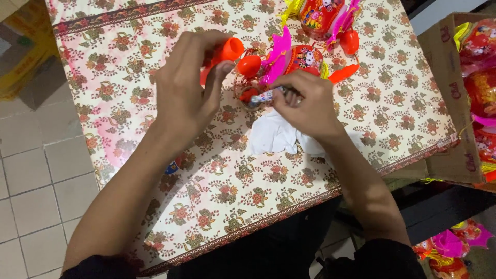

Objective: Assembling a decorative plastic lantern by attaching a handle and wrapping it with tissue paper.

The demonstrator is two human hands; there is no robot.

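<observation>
My left hand (183,85) grips an orange plastic tube-shaped handle (227,50) over the table. My right hand (305,103) pinches a small battery (264,96), its tip at the open base of a red and pink toy lantern (289,61) lying on the table. An orange bulb-shaped part (249,65) sits between the two hands. A white cloth or plastic sheet (276,135) lies under my right hand.
A floral tablecloth (206,196) covers the table. A second lantern toy (323,18) lies at the far edge. A cardboard box (454,98) with more lanterns stands at the right. More lanterns (449,248) lie on the floor at the lower right. Tiled floor (36,170) is at the left.
</observation>
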